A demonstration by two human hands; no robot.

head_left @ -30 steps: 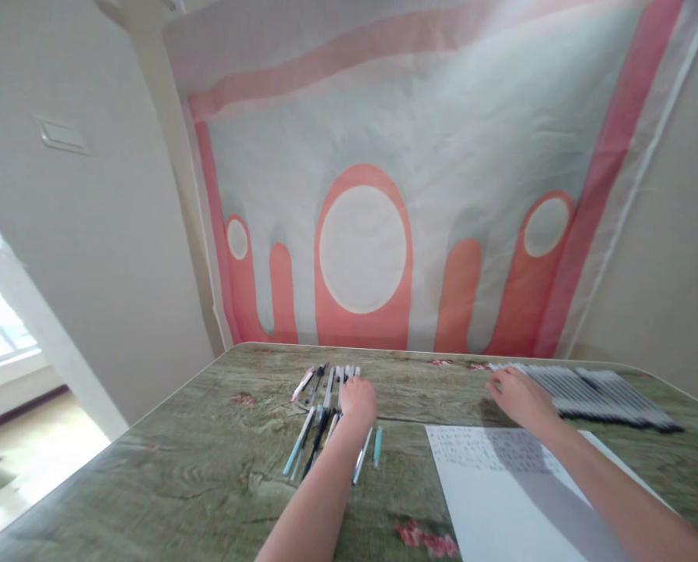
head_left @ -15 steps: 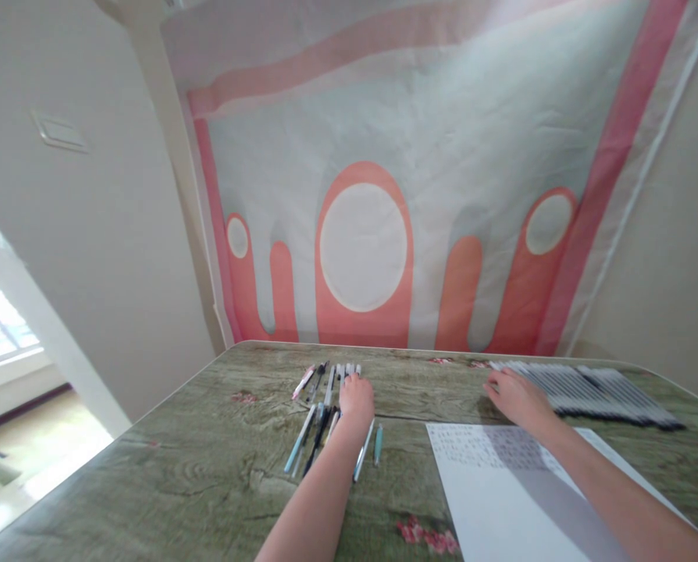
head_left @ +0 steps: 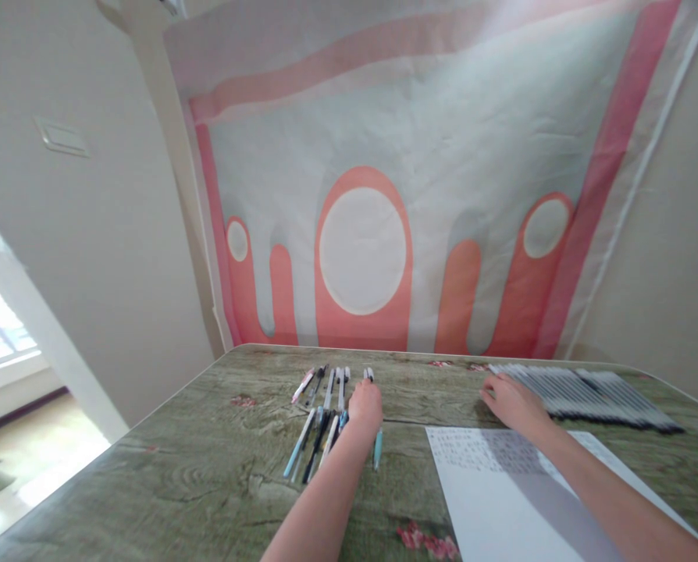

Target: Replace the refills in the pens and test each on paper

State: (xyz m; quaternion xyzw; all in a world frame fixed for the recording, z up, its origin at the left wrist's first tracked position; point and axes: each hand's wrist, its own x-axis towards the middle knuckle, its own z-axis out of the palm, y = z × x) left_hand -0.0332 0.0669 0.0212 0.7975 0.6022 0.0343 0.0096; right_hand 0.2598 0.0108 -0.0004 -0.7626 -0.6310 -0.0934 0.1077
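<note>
Pens lie on the table: broad row right, smaller cluster left. The right hand is by the row, the left hand over one capped pen; neither grip can be told. Light pressure should avoid rolling neighbours.

Your left forearm reaches forward and slightly inward, bare, with the back of your left hand upward and its fingers bent; whether they pinch, you can't really tell from behind. Your right forearm slants inward, your right hand palm down, fingers loosely curled.
</note>
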